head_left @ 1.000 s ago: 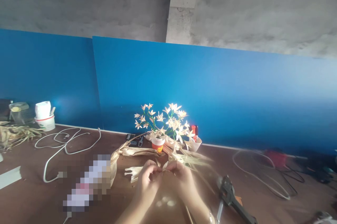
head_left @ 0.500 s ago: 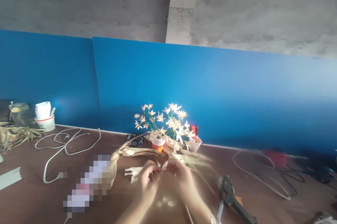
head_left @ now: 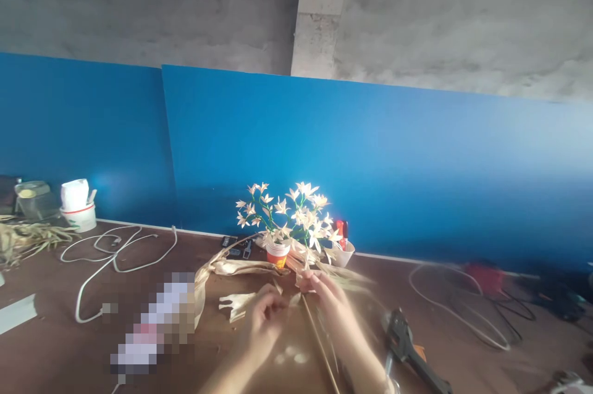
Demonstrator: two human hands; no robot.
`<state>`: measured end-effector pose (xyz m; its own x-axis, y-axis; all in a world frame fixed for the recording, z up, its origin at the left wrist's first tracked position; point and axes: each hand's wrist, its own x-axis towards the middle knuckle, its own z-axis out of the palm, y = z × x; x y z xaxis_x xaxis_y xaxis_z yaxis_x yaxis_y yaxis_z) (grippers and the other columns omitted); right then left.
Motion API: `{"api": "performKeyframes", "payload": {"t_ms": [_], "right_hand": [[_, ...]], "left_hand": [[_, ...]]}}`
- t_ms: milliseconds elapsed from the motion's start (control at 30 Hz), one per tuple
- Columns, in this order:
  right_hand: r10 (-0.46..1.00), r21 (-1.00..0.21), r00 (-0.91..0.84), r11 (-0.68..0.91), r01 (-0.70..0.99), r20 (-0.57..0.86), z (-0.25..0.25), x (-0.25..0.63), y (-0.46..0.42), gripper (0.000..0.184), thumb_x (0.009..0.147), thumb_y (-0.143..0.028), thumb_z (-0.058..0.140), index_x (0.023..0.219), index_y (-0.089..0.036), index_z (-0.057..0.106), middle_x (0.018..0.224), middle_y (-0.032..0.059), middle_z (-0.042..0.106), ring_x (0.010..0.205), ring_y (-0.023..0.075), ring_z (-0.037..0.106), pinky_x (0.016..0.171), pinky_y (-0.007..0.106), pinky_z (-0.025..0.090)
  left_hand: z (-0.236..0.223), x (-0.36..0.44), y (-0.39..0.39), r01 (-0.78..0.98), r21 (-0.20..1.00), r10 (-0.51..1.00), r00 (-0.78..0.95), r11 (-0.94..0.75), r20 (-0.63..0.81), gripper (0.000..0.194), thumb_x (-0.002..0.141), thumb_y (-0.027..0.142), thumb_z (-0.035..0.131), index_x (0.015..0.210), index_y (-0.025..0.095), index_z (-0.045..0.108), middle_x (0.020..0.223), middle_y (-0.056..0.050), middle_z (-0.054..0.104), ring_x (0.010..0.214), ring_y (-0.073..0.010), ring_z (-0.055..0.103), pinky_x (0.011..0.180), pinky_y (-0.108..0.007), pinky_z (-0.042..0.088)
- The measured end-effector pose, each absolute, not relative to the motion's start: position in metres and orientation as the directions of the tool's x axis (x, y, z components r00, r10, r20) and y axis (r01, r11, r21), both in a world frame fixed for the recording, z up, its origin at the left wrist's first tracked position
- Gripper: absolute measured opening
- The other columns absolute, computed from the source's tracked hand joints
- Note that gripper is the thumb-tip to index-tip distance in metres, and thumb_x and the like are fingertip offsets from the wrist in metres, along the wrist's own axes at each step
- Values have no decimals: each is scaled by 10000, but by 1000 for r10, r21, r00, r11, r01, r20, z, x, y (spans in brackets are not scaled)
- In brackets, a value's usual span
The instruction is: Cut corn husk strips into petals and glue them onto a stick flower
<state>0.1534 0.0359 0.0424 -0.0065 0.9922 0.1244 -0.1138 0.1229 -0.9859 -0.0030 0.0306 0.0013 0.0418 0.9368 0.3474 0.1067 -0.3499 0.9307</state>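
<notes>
My left hand (head_left: 266, 317) is curled, its fingers pinched on a small pale piece of dried husk (head_left: 294, 299) near the table's front. My right hand (head_left: 327, 295) is closed on the top of a thin wooden stick (head_left: 319, 344) that slants down toward the bottom edge. The two hands sit a little apart over the brown table (head_left: 60, 344). Just behind them stands a bunch of cream husk flowers on green stems (head_left: 290, 215) in a red and white paper cup (head_left: 278, 253). Long dried husk strips (head_left: 241, 267) lie around the cup.
Black pliers (head_left: 407, 344) lie right of my right hand. A white cable (head_left: 115, 252) loops at the left, another white cable (head_left: 463, 314) at the right. A white tub (head_left: 78, 205) and dried leaves (head_left: 28, 236) are at far left. A blue wall panel (head_left: 370, 165) backs the table.
My hands were pressed together on the husk piece; now they have parted, and my right hand has lifted with a thin stick that shows slanting below it.
</notes>
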Motion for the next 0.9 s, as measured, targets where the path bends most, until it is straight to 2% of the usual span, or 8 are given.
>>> {"api": "performKeyframes", "payload": {"t_ms": [67, 167, 267, 467, 533, 667, 767, 900], "right_hand": [[988, -990, -61, 144, 12, 143, 47, 157, 35, 358, 765, -472, 649, 972, -182, 687, 943, 66, 692, 922, 241, 604, 800, 333, 468], [976, -962, -150, 185, 200, 157, 44, 157, 35, 304, 707, -390, 714, 915, -172, 674, 843, 41, 670, 798, 207, 582, 717, 310, 455], [973, -944, -133, 218, 249, 189, 38, 151, 35, 238, 720, -366, 707, 825, -169, 623, 729, 0, 608, 700, 160, 527, 646, 275, 421], [969, -965, -95, 239, 107, 229, 37, 141, 32, 176, 742, -333, 683, 744, -174, 608, 679, -6, 596, 653, 146, 524, 612, 260, 411], [973, -975, -92, 217, 40, 213, 39, 142, 32, 223, 712, -372, 718, 687, -174, 619, 666, 3, 617, 642, 151, 539, 611, 264, 416], [981, -977, -167, 66, -203, 101, 38, 148, 36, 316, 658, -453, 768, 693, -177, 619, 649, 0, 633, 594, 149, 560, 598, 270, 426], [974, -949, -213, 11, -316, 82, 36, 152, 38, 307, 663, -430, 778, 700, -175, 611, 640, -12, 615, 594, 142, 555, 620, 275, 427], [968, -904, -236, -24, -427, 86, 31, 155, 40, 212, 732, -335, 750, 715, -180, 607, 676, -23, 596, 631, 120, 526, 645, 254, 402]], "left_hand": [[0, -5, 34, 130, 924, 932, -5, -360, 363, 189, 754, 304, 621, 605, 189, 601, 675, 14, 472, 611, -132, 456, 572, -232, 348], [0, -6, 35, 137, 918, 923, -42, -373, 381, 220, 771, 358, 625, 631, 190, 604, 691, 15, 482, 595, -126, 450, 545, -225, 344], [0, -3, 32, 120, 911, 911, -72, -395, 405, 214, 777, 357, 624, 646, 189, 595, 747, 7, 511, 610, -123, 461, 547, -221, 352], [-2, 3, 32, 9, 931, 926, -103, -365, 364, 226, 733, 359, 669, 619, 185, 581, 741, 9, 519, 594, -112, 459, 532, -219, 333], [-2, 3, 35, -102, 956, 961, -52, -274, 270, 267, 687, 405, 712, 609, 185, 583, 680, 18, 523, 569, -110, 461, 532, -223, 335], [-3, 3, 37, -324, 946, 990, 138, 27, 19, 398, 596, 550, 746, 672, 175, 632, 571, 5, 583, 540, -136, 519, 546, -252, 363], [-4, 1, 37, -383, 918, 979, 203, 104, -26, 437, 603, 587, 732, 638, 165, 627, 609, -35, 642, 543, -148, 543, 526, -262, 357], [-3, -3, 37, -481, 862, 979, 186, 160, -78, 379, 632, 494, 765, 624, 179, 553, 652, -4, 660, 534, -107, 524, 500, -219, 329]]}}
